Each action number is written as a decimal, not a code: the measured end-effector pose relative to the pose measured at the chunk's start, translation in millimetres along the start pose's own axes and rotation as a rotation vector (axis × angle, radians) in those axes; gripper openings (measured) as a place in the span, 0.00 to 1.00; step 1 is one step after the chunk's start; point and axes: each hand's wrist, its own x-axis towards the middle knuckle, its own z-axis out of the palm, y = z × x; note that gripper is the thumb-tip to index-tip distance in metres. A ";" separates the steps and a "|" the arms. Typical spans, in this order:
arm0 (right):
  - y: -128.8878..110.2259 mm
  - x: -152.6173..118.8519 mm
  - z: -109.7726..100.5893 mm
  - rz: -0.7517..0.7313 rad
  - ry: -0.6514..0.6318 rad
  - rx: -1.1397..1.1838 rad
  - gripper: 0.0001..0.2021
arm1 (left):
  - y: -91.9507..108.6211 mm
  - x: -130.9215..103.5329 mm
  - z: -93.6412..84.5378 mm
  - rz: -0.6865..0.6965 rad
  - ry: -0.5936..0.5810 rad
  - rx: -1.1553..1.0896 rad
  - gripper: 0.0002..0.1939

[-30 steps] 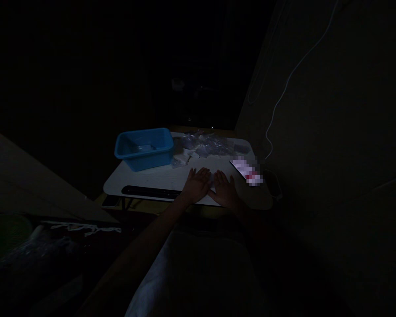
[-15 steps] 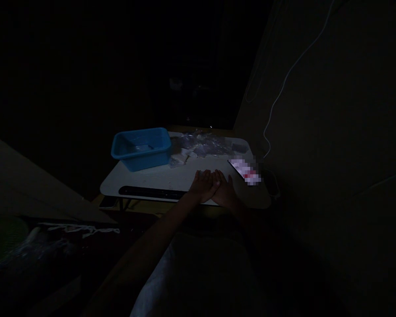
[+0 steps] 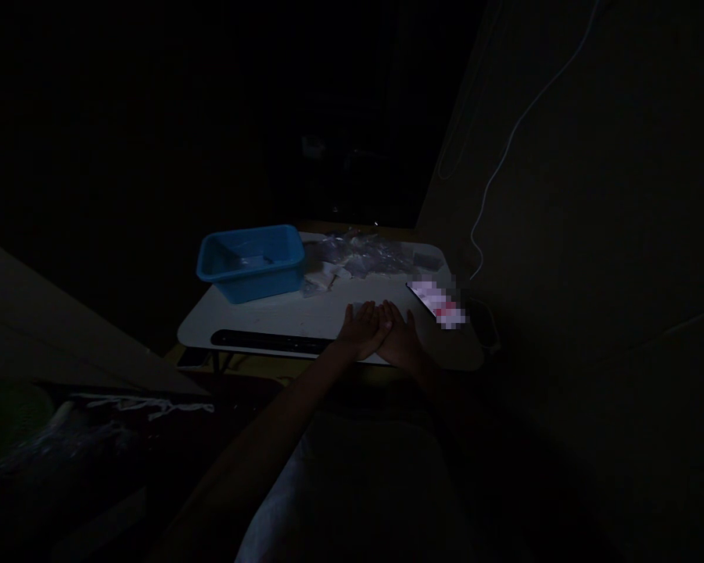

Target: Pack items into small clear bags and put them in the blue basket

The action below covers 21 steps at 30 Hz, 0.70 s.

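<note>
Closer together than before, the left hand and right hand touch, flat and open. Leftmost, a smooth blue tub sits longways across the table. One small pale piece peeks past the left hand; which way it points is hidden. Bare table reaches the slanting phone.

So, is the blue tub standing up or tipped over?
It's upright: the blue tub sits on the white table with its open top facing up.
</note>
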 end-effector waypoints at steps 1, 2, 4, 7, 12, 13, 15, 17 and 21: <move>0.0 0.1 0.3 0.005 -0.001 -0.002 0.31 | 0.0 0.0 0.2 -0.002 -0.002 0.004 0.32; 0.0 0.3 0.7 0.007 -0.003 -0.007 0.30 | -0.1 0.1 0.5 -0.002 -0.003 0.010 0.32; 0.0 0.7 1.5 0.010 -0.008 -0.019 0.30 | -0.2 0.3 1.3 -0.003 -0.004 0.025 0.32; 0.0 0.8 1.7 0.009 -0.016 -0.026 0.31 | -0.5 0.7 2.1 -0.008 -0.009 0.029 0.32; -0.2 0.4 -0.6 0.003 -0.024 -0.014 0.30 | -0.8 1.3 2.7 -0.010 -0.010 0.005 0.34; -0.3 0.3 -0.9 0.007 -0.023 -0.012 0.30 | -0.9 1.3 2.9 -0.011 -0.010 0.007 0.33; -0.4 0.2 -0.9 0.012 -0.020 -0.012 0.30 | -0.9 1.2 3.1 -0.011 -0.006 0.010 0.33; -0.3 0.2 -0.2 0.011 -0.015 -0.014 0.30 | -0.8 1.0 3.0 -0.008 -0.003 0.005 0.33; 0.2 0.5 1.1 0.010 -0.013 -0.009 0.30 | -0.8 1.0 2.7 -0.012 -0.011 -0.002 0.33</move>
